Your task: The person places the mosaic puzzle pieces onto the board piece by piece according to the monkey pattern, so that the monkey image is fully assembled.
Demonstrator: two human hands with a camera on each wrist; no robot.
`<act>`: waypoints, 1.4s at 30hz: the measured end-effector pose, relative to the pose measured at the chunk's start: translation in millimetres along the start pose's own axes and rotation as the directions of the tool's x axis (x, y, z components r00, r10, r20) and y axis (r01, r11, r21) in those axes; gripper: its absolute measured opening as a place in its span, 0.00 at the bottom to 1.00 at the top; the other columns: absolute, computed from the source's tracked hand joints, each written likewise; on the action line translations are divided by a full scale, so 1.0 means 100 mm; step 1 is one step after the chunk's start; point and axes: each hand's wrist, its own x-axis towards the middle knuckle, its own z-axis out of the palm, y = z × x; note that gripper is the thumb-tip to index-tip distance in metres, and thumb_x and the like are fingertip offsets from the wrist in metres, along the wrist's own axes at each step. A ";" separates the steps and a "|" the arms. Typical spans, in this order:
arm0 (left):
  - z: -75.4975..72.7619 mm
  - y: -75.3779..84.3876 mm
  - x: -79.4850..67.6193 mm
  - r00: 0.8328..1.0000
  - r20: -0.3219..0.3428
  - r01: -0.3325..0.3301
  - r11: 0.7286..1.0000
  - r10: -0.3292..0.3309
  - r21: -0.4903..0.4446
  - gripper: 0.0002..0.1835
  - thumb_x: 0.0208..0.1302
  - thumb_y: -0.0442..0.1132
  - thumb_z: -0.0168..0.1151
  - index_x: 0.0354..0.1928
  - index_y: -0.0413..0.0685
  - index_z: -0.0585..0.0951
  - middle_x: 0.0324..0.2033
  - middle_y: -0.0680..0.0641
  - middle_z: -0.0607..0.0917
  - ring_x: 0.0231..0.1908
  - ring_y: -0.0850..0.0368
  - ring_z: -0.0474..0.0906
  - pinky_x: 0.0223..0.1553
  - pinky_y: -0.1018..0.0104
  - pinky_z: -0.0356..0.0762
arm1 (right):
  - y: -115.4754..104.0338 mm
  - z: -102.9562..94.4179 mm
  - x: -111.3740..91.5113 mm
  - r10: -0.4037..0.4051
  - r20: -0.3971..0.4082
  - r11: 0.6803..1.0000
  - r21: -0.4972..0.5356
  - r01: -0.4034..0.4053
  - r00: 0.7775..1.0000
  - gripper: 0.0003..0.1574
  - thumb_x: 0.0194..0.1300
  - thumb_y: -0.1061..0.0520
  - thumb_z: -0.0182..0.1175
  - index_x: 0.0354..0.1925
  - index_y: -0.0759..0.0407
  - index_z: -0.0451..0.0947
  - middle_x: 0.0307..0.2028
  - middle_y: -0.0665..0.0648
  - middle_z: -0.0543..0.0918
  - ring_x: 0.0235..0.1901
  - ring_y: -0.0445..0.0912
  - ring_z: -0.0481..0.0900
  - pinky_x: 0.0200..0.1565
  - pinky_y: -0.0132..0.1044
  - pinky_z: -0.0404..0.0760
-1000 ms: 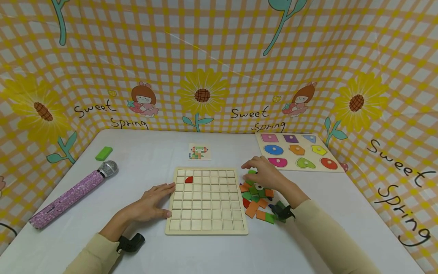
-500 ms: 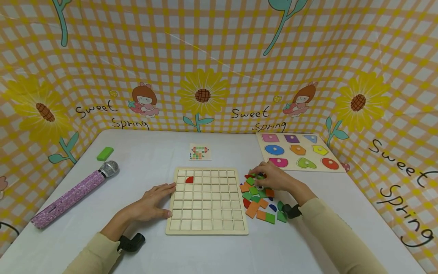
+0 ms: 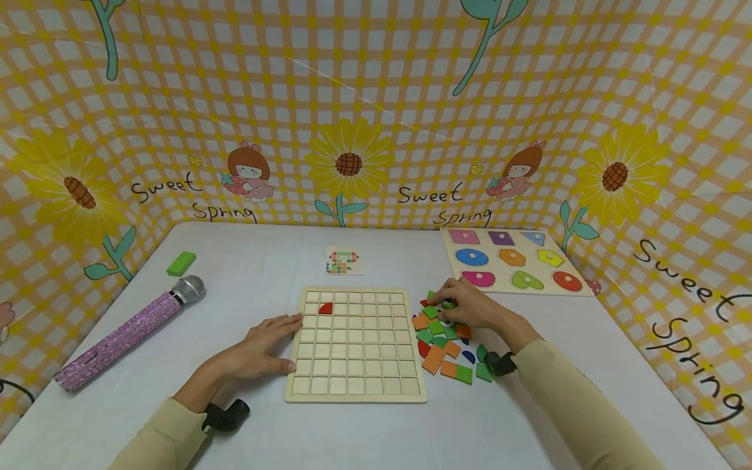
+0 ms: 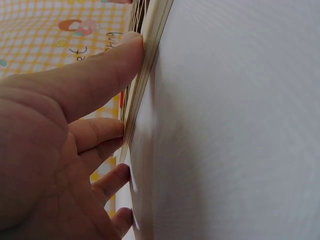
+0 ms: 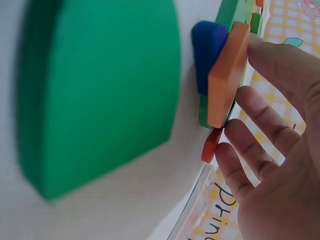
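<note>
A light wooden grid board (image 3: 356, 399) lies in the middle of the table, with one red quarter-round piece (image 3: 326, 308) in an upper-left cell. My left hand (image 3: 258, 352) rests on the table with its fingertips and thumb against the board's left edge; the left wrist view shows the thumb (image 4: 100, 75) at that edge. Right of the board is a loose pile of coloured wooden pieces (image 3: 433, 359). Over its far part, my right hand (image 3: 470, 303) reaches down among the pieces. In the right wrist view its fingers (image 5: 260, 115) lie spread beside an orange piece (image 5: 227, 80) and a red one (image 5: 212, 145).
A small pattern card (image 3: 344, 260) lies behind the board. At the back right is a shape puzzle board (image 3: 493, 245) with knobbed pieces. A pink glittery microphone (image 3: 126, 339) and a green block (image 3: 181, 264) lie on the left.
My right hand has moved slightly right and lower into the pile, and its fingers have drawn closer together. The left hand stays at the board's edge.
</note>
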 end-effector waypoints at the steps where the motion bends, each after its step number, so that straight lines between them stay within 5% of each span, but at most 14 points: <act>1: 0.00 0.00 0.00 1.000 0.000 0.003 1.000 -0.003 -0.001 0.44 0.54 0.45 0.68 0.71 0.43 0.60 0.72 0.42 0.58 0.71 0.36 0.48 0.65 0.32 0.45 | 0.01 0.01 0.00 0.006 -0.003 1.000 -0.004 -0.006 1.000 0.15 0.58 0.56 0.65 0.46 0.49 0.84 0.43 0.55 0.77 0.45 0.50 0.67 0.41 0.36 0.70; 17: -0.02 0.02 -0.01 1.000 0.003 0.001 1.000 -0.001 0.000 0.43 0.54 0.46 0.68 0.70 0.42 0.60 0.72 0.41 0.58 0.71 0.36 0.48 0.64 0.31 0.45 | -0.02 0.01 -0.06 0.059 -0.025 0.998 0.017 -0.058 0.998 0.13 0.58 0.52 0.66 0.44 0.47 0.83 0.43 0.53 0.77 0.48 0.48 0.67 0.44 0.36 0.72; 24: -0.02 0.02 -0.02 1.000 0.003 0.008 1.000 -0.008 -0.005 0.44 0.54 0.47 0.68 0.70 0.44 0.60 0.72 0.42 0.58 0.71 0.36 0.48 0.65 0.32 0.45 | -0.30 -0.01 -0.08 -0.067 -0.121 0.998 0.014 0.069 0.990 0.13 0.58 0.53 0.66 0.43 0.52 0.83 0.42 0.56 0.79 0.46 0.53 0.68 0.43 0.40 0.70; 30: -0.02 0.00 -0.02 1.000 0.002 -0.004 1.000 0.004 -0.003 0.44 0.55 0.47 0.68 0.70 0.43 0.59 0.72 0.41 0.57 0.71 0.36 0.48 0.65 0.31 0.45 | -0.56 0.03 -0.03 -0.092 -0.174 0.996 -0.019 0.090 0.981 0.14 0.58 0.55 0.65 0.45 0.53 0.83 0.43 0.56 0.80 0.45 0.50 0.68 0.49 0.46 0.73; 42: -0.01 0.02 -0.01 1.000 0.002 0.007 1.000 -0.007 0.004 0.44 0.55 0.47 0.68 0.71 0.43 0.59 0.72 0.41 0.58 0.71 0.35 0.48 0.65 0.32 0.45 | -0.93 0.19 0.25 -0.120 -0.192 0.992 -0.050 0.112 0.974 0.15 0.58 0.54 0.65 0.45 0.55 0.82 0.40 0.55 0.79 0.41 0.47 0.66 0.44 0.40 0.67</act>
